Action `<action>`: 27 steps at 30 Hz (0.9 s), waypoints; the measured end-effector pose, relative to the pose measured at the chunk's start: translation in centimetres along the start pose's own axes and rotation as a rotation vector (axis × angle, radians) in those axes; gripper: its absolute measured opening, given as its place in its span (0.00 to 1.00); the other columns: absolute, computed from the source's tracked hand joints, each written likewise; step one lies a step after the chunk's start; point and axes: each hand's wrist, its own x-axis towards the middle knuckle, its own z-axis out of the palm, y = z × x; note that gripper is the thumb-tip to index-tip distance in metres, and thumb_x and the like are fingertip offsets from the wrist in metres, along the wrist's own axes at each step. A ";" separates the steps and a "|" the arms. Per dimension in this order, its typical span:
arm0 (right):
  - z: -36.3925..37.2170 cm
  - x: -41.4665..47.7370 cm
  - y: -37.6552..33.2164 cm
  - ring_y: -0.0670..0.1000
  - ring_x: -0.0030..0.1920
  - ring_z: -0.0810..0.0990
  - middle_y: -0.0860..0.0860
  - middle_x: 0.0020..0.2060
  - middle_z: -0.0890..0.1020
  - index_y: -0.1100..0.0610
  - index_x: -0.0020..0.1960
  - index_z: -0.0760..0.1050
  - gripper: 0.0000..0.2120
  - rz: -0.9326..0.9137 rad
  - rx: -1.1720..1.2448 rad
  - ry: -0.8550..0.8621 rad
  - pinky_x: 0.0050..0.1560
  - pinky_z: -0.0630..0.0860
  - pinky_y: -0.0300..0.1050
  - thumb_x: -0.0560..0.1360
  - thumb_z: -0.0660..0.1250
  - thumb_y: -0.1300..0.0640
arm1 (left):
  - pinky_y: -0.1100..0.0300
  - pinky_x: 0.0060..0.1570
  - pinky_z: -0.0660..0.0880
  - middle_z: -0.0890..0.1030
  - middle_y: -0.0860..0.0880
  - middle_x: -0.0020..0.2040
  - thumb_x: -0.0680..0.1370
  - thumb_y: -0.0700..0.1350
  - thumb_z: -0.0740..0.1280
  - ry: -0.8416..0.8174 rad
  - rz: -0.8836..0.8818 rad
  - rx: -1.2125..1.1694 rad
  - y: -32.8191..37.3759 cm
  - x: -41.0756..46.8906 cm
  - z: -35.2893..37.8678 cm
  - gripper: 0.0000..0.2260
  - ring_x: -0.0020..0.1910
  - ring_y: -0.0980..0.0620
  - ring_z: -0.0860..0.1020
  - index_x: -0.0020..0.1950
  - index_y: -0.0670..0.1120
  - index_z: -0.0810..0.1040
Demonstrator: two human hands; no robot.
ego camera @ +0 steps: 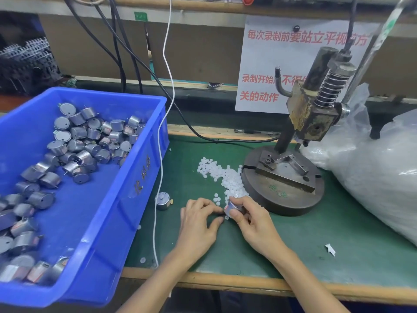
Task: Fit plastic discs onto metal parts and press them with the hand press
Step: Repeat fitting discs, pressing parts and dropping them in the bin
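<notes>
Just in front of the hand press [293,177] base, on the green tabletop [316,233], both hands work together. The right hand [250,220] holds a small metal motor [232,208]; the left hand [200,220] pinches at its face, contents unclear. Judged step: fitting a white plastic disc from the pile [223,177] beside the base. Next: seat the motor squarely under the ram.

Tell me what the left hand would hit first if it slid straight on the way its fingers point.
The left hand points up and right, so its fingertips would most likely first meet the small silver metal part held in the right hand; they look nearly touching already.
</notes>
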 end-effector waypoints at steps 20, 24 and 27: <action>0.1 -0.1 -0.5 0.32 0.44 0.72 0.52 0.45 0.78 0.65 0.53 0.76 0.07 -0.118 -0.200 0.024 0.44 0.66 0.24 0.76 0.66 0.66 | 0.66 0.48 0.54 0.75 0.58 0.47 0.74 0.47 0.70 0.025 0.003 -0.029 -0.1 0.0 0.1 0.04 0.51 0.59 0.66 0.47 0.53 0.83; 0.4 -0.5 -0.7 0.47 0.50 0.76 0.57 0.51 0.77 0.65 0.56 0.76 0.11 -0.222 -0.329 -0.020 0.50 0.73 0.37 0.75 0.64 0.64 | 0.66 0.49 0.54 0.75 0.58 0.49 0.74 0.47 0.70 0.025 0.011 -0.013 -0.1 -0.1 0.1 0.05 0.51 0.59 0.65 0.48 0.53 0.83; 0.6 -0.7 -0.7 0.55 0.50 0.79 0.58 0.52 0.77 0.65 0.58 0.76 0.12 -0.237 -0.371 -0.029 0.51 0.74 0.44 0.75 0.63 0.63 | 0.66 0.48 0.55 0.74 0.59 0.48 0.74 0.47 0.69 0.030 0.010 -0.009 -0.1 -0.2 0.1 0.05 0.50 0.60 0.65 0.50 0.52 0.80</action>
